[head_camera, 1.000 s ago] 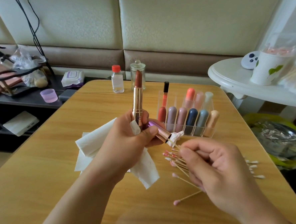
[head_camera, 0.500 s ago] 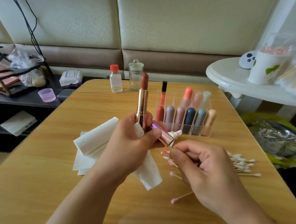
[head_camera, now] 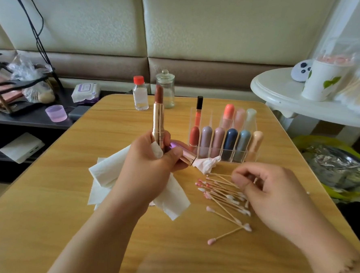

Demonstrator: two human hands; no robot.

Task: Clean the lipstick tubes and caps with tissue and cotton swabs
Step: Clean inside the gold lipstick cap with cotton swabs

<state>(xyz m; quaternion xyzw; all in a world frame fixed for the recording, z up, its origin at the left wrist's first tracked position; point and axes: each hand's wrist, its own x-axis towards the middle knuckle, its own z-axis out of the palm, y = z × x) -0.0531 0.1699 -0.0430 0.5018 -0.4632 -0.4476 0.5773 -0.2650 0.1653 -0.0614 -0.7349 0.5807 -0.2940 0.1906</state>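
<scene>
I see the left hand [head_camera: 148, 164] clenched around an uncapped lipstick tube [head_camera: 159, 122], held upright above the counter [head_camera: 43, 223], brown bullet extended at the top. Same hand also pins the cap [head_camera: 184, 154], purple with a rose-gold rim, under the thumb; cap lies tilted, open end toward the right. A wad of pink-stained tissue [head_camera: 208, 164] sticks out of the cap mouth. More white tissue [head_camera: 107, 174] hangs folded below the left hand and rests on the counter.

Right hand [head_camera: 270, 196] is over the pile of cotton swabs [head_camera: 224, 194], fingers curled, thumb and index tips pinched together at the pile's far edge. I can't tell if a swab is actually between them. Several swab tips are pink, others white.

Clear organiser [head_camera: 225, 139] sits just behind the hands with capped lipsticks standing in its slots. Small bottle with red cap [head_camera: 140, 95] and glass jar [head_camera: 165, 89] stand at the counter's far edge.
</scene>
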